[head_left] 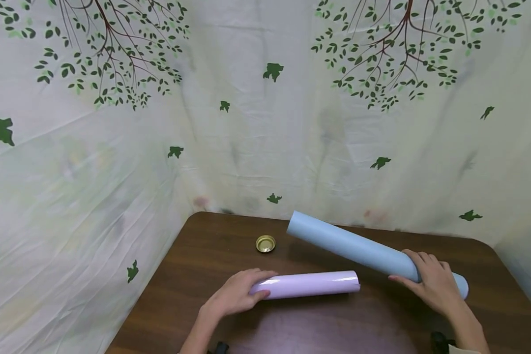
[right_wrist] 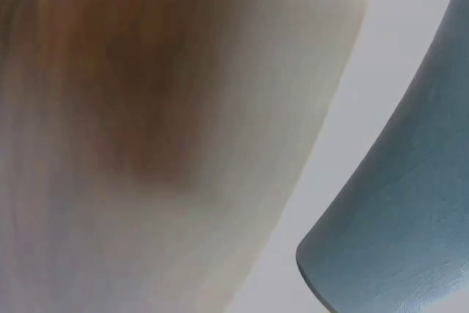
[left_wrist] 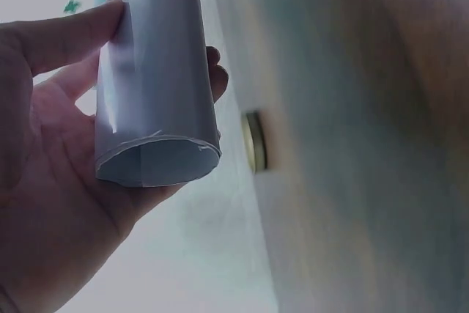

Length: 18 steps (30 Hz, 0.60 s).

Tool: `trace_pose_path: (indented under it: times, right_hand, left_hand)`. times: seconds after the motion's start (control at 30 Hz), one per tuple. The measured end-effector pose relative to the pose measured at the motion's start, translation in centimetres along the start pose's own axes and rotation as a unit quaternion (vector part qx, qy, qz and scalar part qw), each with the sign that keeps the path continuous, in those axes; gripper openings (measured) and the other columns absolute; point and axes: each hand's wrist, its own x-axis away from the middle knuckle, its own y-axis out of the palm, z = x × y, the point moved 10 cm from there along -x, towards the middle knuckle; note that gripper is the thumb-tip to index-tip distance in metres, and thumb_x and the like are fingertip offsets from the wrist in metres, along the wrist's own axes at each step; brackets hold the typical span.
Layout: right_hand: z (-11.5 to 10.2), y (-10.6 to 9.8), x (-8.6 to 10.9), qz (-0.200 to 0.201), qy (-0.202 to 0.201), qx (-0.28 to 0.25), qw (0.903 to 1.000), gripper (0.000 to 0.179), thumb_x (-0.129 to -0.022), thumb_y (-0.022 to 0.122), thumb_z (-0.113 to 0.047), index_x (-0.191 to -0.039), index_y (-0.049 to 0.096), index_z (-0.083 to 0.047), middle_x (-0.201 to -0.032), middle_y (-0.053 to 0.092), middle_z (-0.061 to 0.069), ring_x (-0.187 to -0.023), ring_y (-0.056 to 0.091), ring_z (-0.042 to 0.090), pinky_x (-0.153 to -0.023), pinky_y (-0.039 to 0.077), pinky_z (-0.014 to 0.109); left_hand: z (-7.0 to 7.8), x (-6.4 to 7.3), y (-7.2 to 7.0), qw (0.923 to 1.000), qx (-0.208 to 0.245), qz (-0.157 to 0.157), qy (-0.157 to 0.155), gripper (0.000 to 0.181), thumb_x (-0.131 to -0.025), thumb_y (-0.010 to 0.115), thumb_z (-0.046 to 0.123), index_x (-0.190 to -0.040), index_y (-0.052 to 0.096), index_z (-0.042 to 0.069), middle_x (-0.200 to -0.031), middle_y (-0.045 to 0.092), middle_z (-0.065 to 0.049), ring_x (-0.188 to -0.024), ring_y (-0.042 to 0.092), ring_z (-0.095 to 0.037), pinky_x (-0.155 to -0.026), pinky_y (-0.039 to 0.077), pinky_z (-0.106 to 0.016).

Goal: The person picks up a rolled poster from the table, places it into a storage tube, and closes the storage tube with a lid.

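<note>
My left hand (head_left: 236, 292) grips the left end of a glossy lilac roll (head_left: 311, 284), which lies nearly level over the table's middle. In the left wrist view, thumb and fingers wrap the lilac roll (left_wrist: 154, 78), and its hollow end with a thin, slightly rough rim faces the camera. A longer light blue roll (head_left: 354, 243) slants across the right side, its left end raised toward the back. Near its right end, my right hand (head_left: 435, 282) holds it from above. The right wrist view catches part of the blue roll (right_wrist: 410, 203), with the hand itself out of sight.
A small round gold-coloured lid or dish (head_left: 265, 244) sits on the brown wooden table (head_left: 168, 295), beyond the left hand. White cloth (head_left: 248, 147) printed with branches and green leaves hangs behind the table and along its left side.
</note>
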Motion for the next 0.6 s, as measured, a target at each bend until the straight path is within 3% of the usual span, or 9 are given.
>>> trace_pose_path:
  times: [0.23,0.47,0.6]
  right_hand:
    - [0.1,-2.7,0.1,0.057,-0.010,-0.017,0.9982,0.077,-0.072,0.089,-0.050,-0.132,0.060,-0.011,-0.112,0.068,0.019,-0.102,0.061,0.037,-0.078,0.042,0.061]
    - [0.4,-3.5,0.3,0.082,-0.009,-0.037,0.9959,0.078,-0.070,0.092,-0.044,-0.133,0.059,-0.011,-0.113,0.066,0.018,-0.104,0.058,0.037,-0.081,0.039,0.061]
    - [0.6,-4.0,0.4,0.098,-0.011,-0.038,0.9944,0.079,-0.067,0.094,-0.042,-0.131,0.060,-0.012,-0.113,0.066,0.018,-0.103,0.058,0.037,-0.081,0.038,0.061]
  left_hand:
    - [-2.2,1.1,-2.5,0.9984,0.026,0.031,-0.039,0.041,-0.098,0.070,0.023,-0.138,0.066,0.020,-0.115,0.074,0.005,-0.099,0.066,-0.009,-0.090,0.054,-0.037]
    - [-3.7,1.9,-4.0,0.9962,0.045,0.057,-0.048,0.042,-0.098,0.071,0.023,-0.139,0.066,0.018,-0.115,0.074,0.006,-0.098,0.065,-0.008,-0.089,0.054,-0.036]
    - [-4.5,2.3,-4.7,0.9943,0.061,0.067,-0.056,0.042,-0.098,0.071,0.023,-0.139,0.066,0.016,-0.123,0.074,0.005,-0.106,0.067,-0.011,-0.094,0.055,-0.038]
